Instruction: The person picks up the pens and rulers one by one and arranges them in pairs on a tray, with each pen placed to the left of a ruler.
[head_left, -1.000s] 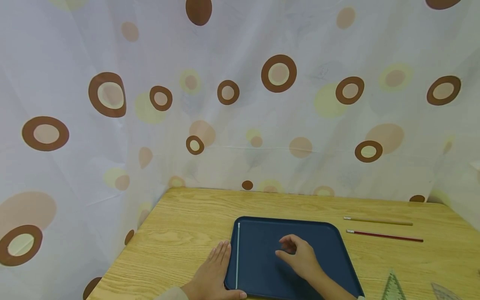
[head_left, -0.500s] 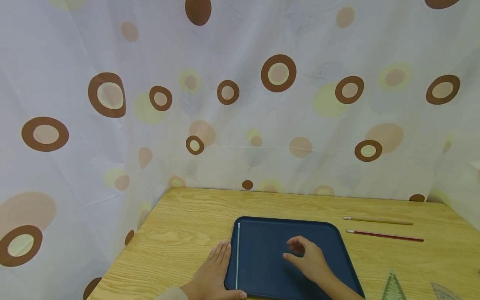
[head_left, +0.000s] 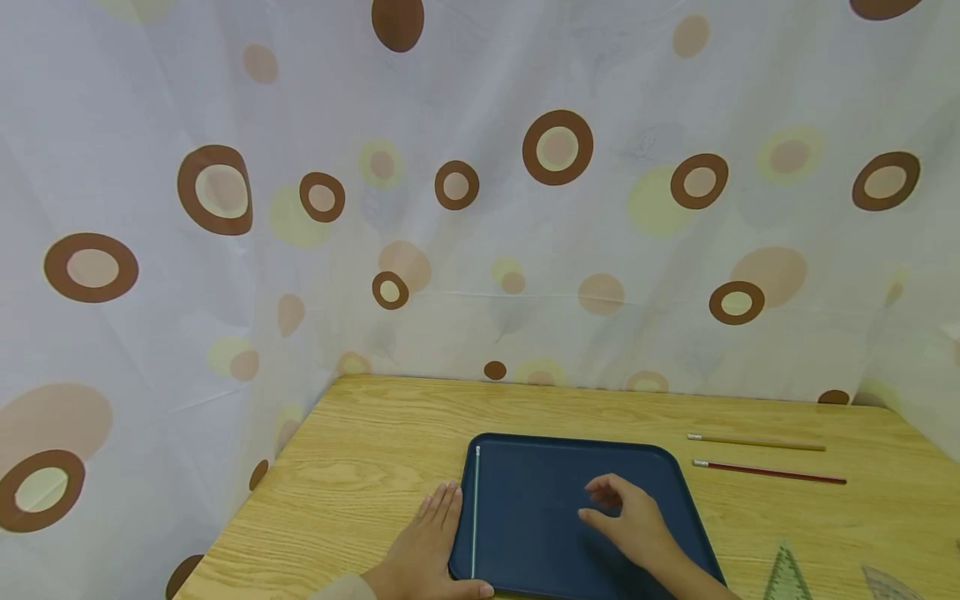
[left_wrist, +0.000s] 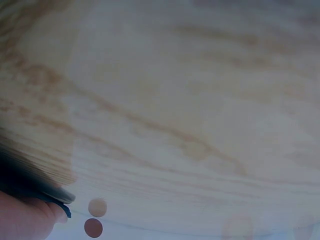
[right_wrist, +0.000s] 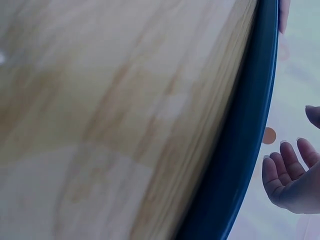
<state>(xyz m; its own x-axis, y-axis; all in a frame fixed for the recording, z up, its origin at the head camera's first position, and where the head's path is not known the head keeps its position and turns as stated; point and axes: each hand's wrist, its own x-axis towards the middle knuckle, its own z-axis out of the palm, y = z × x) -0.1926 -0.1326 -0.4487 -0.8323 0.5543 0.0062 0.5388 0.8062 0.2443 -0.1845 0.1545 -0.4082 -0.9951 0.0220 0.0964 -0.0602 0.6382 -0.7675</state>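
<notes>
A dark blue tray (head_left: pixel 528 525) lies on the wooden table. Inside it, along the left side, a pale pencil (head_left: pixel 475 508) lies with its eraser end at the far edge. My left hand (head_left: pixel 422 546) rests against the tray's left edge, fingers straight and together. Its thumb (left_wrist: pixel 27 220) reaches to the near left corner of the tray. Over the right half of the tray hovers my right hand (head_left: pixel 632 523), fingers loosely bent and apart from the thumb, holding nothing. The right wrist view shows this hand (right_wrist: pixel 296 187) beyond the tray's rim (right_wrist: pixel 242 125).
Right of the tray lie a tan pencil (head_left: pixel 757 442) and a dark red pencil (head_left: pixel 771 472), roughly parallel. Nearer me stand out a clear green set square (head_left: pixel 785 575) and part of a clear protractor (head_left: pixel 887 583). A dotted curtain (head_left: pixel 480 225) hangs behind the table (head_left: pixel 360 450).
My right hand has drifted to the right over the tray, still holding nothing. The left hand, the tray and the pencils stay where they were.
</notes>
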